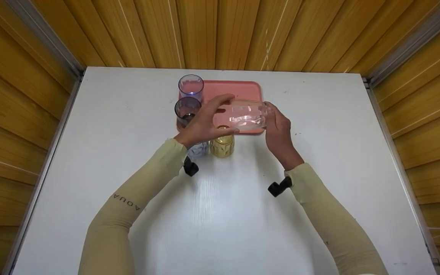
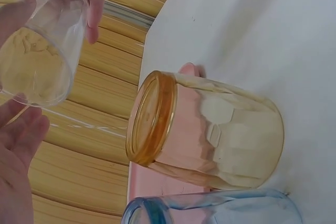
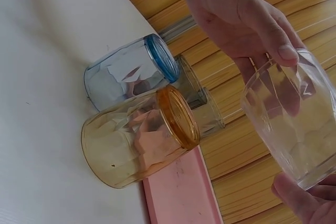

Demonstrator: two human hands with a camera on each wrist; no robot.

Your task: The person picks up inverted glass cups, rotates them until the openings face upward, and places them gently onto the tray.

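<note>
- There was one clear, colourless, faceted see-through tumbler [image 1: 247,114].
- There was one amber-yellow faceted tumbler [image 1: 222,148].
- There was one pale blue faceted tumbler [image 1: 198,150].
- There was one smoky dark, round-mouthed tumbler [image 1: 183,110].
- There was one faintly blue-violet, round-mouthed tumbler [image 1: 191,84], which brought the tumblers to five.
- There was one pink rectangular tray [image 1: 239,87].
- One left hand [image 1: 206,122] and one right hand [image 1: 278,126] made two bare hands.
- Pale yellow-green fabric sleeves [image 1: 143,183] numbered two.
- Small black wrist-worn devices [image 1: 280,186] numbered two.
- There was one white counter [image 1: 224,221].
- Yellow-brown wood-look panelled walls [image 1: 204,34] numbered three.
</note>
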